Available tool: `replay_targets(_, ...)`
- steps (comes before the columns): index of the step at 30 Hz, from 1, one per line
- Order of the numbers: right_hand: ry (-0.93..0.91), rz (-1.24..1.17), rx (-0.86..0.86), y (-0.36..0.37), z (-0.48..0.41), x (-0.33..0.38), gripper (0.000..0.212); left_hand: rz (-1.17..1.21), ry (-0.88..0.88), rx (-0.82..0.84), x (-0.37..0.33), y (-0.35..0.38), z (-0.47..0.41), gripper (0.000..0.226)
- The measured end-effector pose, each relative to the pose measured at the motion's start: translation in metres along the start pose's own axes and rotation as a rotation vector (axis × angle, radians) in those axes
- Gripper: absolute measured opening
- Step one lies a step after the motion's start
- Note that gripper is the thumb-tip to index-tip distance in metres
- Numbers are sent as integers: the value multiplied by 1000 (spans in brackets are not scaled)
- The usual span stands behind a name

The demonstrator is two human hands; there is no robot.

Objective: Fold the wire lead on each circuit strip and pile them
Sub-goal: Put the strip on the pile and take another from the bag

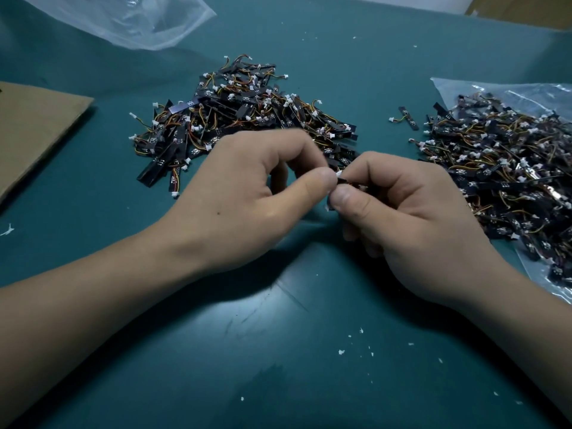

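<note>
Over the green table (278, 351) both hands meet in the middle. The left hand (247, 193) pinches one end of a small black circuit strip (344, 181) with thumb and curled fingers, and the right hand (402, 218) pinches the other end. Just beyond lies a heap of strips (244, 119). A second heap (501, 174) sits on a plastic bag (532, 94), far right.

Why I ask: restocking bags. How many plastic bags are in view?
2. The far-left bag lies loose; the right bag lies under a pile of strips. None seems hidden.
</note>
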State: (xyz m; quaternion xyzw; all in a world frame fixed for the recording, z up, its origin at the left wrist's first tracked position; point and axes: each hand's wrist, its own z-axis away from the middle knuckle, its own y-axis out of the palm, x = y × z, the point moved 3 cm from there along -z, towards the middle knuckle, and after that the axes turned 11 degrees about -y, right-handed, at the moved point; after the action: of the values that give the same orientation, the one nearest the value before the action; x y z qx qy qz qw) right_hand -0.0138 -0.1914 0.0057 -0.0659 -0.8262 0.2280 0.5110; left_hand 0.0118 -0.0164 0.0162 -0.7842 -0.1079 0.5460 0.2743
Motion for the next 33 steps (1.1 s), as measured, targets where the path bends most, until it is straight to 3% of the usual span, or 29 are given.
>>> replay_targets(6,-27,-23,-17,2,0,3,15,2,10,-34,-2,-1,0,18)
replay_targets(11,5,-75,-50,0,0,3,25,84,-5,-6,0,-3,-2,21)
replay_targets(16,-3,-74,-58,-1,1,5,26,92,-24,89,1,0,-1,15)
replay_targets(28,9,-25,-1,1,1,5,30,71,40,45,0,-1,-1,13)
replay_targets(33,20,-85,-19,-1,2,6,31,80,18,143,2,3,-1,12)
